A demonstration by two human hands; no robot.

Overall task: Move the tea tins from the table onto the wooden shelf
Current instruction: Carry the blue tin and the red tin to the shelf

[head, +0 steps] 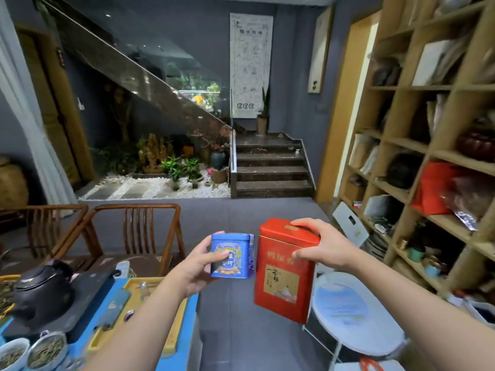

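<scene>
My left hand (199, 266) holds a small blue square tea tin (232, 255) with a colourful label, lifted in the air in front of me. Beside it on the right, my right hand (320, 246) grips the top of a tall red tea tin (285, 274) with gold lettering, tilted slightly. Both tins hang over the grey floor, off the blue-topped table (184, 330) at lower left. The wooden shelf (417, 145) with many cubbyholes fills the right side, an arm's reach beyond the red tin.
The table holds a black teapot (41, 290), a yellow tray (175, 325) and bowls of dried leaves (45, 349). A round white stool (356, 317) stands below my right arm. Wooden chairs (139, 236) stand left. Shelf cubbies hold bags, boxes and pots. Stairs rise ahead.
</scene>
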